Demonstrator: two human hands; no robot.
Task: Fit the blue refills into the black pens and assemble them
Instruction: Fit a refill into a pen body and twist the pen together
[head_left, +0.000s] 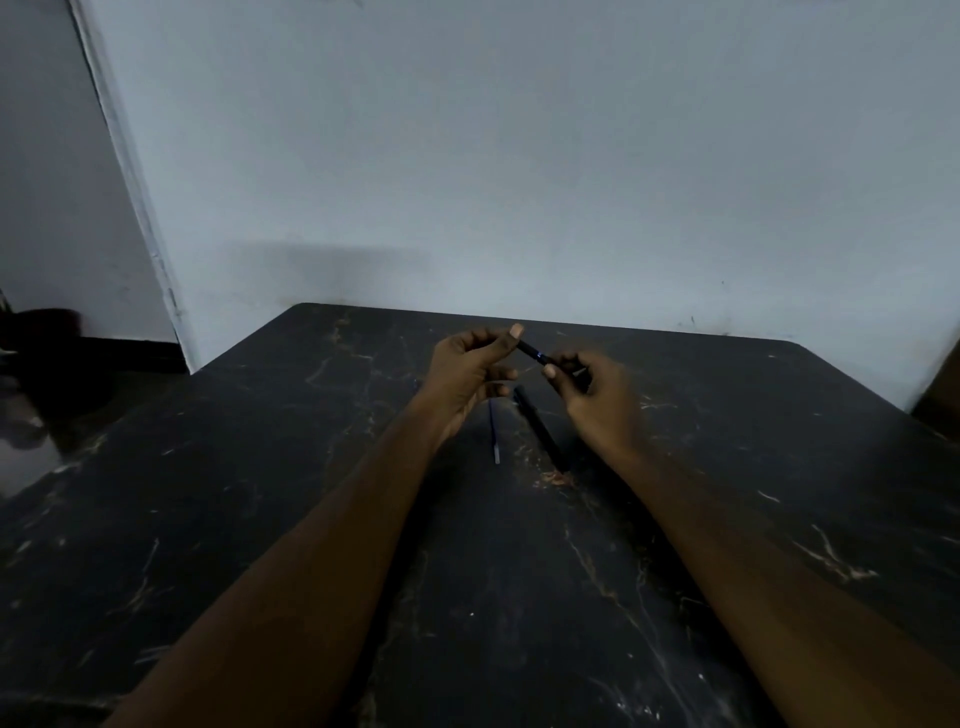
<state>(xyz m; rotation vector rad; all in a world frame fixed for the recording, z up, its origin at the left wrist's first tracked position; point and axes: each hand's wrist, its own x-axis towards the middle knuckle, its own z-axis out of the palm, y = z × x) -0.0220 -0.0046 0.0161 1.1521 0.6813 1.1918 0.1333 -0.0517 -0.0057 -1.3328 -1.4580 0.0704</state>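
Observation:
Above the dark marble table, both hands hold one black pen between them. My left hand pinches its left end with thumb and fingertips. My right hand grips the right part of the same pen, and a small blue glint shows at the joint between the two parts. Below the hands, a blue refill lies on the table, pointing toward me. Just to its right lies a second black pen, angled down to the right.
A pale wall stands right behind the table's far edge. A dark blurred object sits on the floor at the far left. A brown edge shows at the right border.

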